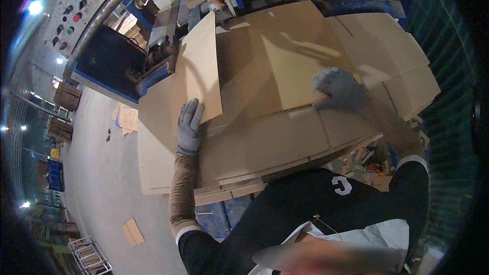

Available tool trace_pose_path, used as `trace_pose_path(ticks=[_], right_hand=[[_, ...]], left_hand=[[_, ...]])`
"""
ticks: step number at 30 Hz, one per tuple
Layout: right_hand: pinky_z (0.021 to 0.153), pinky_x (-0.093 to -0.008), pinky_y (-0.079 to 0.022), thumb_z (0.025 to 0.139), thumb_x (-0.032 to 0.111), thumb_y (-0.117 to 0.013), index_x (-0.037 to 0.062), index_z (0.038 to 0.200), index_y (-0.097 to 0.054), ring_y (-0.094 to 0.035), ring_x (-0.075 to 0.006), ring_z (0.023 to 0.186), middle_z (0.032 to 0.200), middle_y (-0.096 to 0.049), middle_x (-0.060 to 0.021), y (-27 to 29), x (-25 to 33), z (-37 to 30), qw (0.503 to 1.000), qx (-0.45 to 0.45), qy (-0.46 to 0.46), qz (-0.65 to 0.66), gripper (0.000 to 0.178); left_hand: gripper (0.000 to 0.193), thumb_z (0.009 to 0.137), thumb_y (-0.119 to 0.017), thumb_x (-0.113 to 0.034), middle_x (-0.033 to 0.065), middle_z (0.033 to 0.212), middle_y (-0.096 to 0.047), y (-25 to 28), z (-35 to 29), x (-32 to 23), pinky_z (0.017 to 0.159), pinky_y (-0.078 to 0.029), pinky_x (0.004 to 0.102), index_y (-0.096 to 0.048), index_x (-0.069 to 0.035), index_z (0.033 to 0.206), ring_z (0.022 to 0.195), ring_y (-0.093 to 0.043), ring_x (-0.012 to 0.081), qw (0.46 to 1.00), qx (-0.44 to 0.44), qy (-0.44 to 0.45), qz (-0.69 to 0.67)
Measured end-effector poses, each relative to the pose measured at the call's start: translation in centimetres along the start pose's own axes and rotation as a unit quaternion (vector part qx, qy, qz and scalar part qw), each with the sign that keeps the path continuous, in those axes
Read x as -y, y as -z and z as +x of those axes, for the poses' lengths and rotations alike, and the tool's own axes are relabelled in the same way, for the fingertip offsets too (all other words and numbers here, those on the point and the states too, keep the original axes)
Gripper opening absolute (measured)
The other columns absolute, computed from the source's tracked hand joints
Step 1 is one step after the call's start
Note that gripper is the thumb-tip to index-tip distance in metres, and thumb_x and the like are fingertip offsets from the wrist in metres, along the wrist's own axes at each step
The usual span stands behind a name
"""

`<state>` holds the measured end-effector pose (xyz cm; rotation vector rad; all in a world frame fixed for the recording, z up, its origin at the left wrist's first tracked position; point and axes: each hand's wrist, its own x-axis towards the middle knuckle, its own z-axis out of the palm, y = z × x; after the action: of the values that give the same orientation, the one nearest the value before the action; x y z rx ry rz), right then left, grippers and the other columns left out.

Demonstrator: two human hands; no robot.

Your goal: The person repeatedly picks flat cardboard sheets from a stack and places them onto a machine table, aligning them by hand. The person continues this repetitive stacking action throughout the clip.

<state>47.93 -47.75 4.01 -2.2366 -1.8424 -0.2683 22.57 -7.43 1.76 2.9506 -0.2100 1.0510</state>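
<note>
A brown cardboard sheet with folded panels lies on a stack of flat cardboard in front of me. Its left panel stands tilted up, lit brightly. My left hand, in a grey glove, rests with outstretched fingers against the near lower corner of that panel. My right hand, also gloved, is over the sheet's right part. Its fingers are curled and its thumb is near the sheet's near edge, closed on the cardboard. The underside of the right hand's grip is hidden.
A blue machine with metal parts borders the far side of the stack. At upper left are a button panel and a bent metal pipe. Cardboard scraps lie on the floor; green mesh runs along the right.
</note>
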Motion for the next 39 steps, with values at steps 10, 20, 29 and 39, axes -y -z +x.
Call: trace_pose_path(ticks=[10, 20, 29, 39], right_hand=[[0.093, -0.0438, -0.044, 0.086, 0.041, -0.06, 0.0097, 0.116, -0.061, -0.055, -0.0315, 0.111, 0.121, -0.06, -0.0117, -6.3, -8.8, 6.5, 0.963, -0.123, -0.133, -0.198, 0.043], [0.093, -0.0453, -0.047, 0.087, 0.052, -0.053, 0.0098, 0.129, -0.054, -0.056, -0.0341, 0.115, 0.127, -0.056, -0.0207, 2.0, -5.7, -15.8, 0.735, -0.195, -0.591, -0.269, 0.059], [0.085, -0.0428, -0.05, 0.084, 0.051, -0.055, 0.0161, 0.122, -0.058, -0.065, -0.0331, 0.097, 0.104, -0.067, -0.0188, 1.3, -7.1, -21.5, 0.606, -0.127, -0.764, -0.183, 0.052], [0.089, -0.0391, -0.048, 0.088, 0.049, -0.056, 0.0132, 0.129, -0.057, -0.062, -0.0341, 0.105, 0.121, -0.063, -0.0142, 3.2, -13.3, -18.5, 0.737, -0.374, -0.557, -0.082, 0.054]], left_hand=[[0.065, 0.08, -0.071, -0.023, 0.0216, 0.135, -0.047, -7.5, 8.7, 5.1, 0.107, -0.031, 0.0523, -0.043, -0.008, 0.137, 0.126, -0.044, 0.0377, 0.959, 0.068, 0.051, 0.269], [0.072, 0.088, -0.061, -0.041, 0.0223, 0.142, -0.039, 4.0, -11.7, 2.9, 0.109, -0.031, 0.0451, -0.037, 0.003, 0.139, 0.129, -0.039, 0.0358, 0.79, -0.17, 0.573, 0.132], [0.079, 0.088, -0.058, -0.049, 0.0197, 0.151, -0.029, 10.2, -16.9, 0.5, 0.113, -0.024, 0.0481, -0.033, 0.001, 0.144, 0.137, -0.032, 0.0341, 0.643, -0.231, 0.727, 0.07], [0.067, 0.092, -0.054, -0.024, 0.0251, 0.14, -0.038, 16.3, -11.3, -3.8, 0.111, -0.029, 0.0498, -0.023, 0.007, 0.143, 0.132, -0.034, 0.0409, 0.543, -0.627, 0.47, -0.301]])
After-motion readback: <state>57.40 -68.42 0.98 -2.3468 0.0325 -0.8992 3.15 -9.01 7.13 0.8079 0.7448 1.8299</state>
